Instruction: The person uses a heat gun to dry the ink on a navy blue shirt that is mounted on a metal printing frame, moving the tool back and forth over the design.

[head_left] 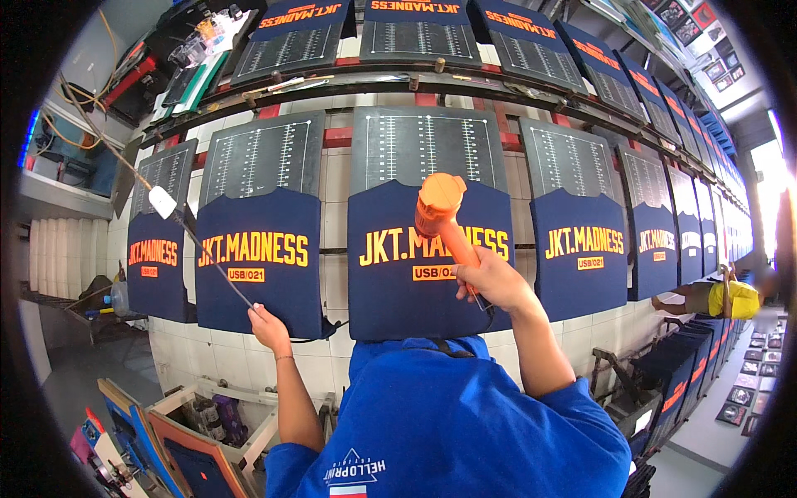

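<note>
My right hand [496, 280] is wrapped round the handle of an orange hair dryer [440, 203]. The dryer's round head hangs over the middle navy shirt [386, 303], covering part of its orange and yellow print. That shirt is stretched over a dark board [398, 149] marked with white scales. Lower left, the fingers of my left hand [271, 329] pinch a dark cable [217, 264]. The cable runs up and left to a white plug connector [162, 202]. Beneath it lies another printed navy shirt [249, 303].
More shirted boards [579, 286] line both sides of a metal rail [481, 85]. A cluttered side table [217, 51] stands back left. Framed screens [191, 452] lean beside a white crate [178, 404] at lower left. A person in yellow [735, 299] is at far right.
</note>
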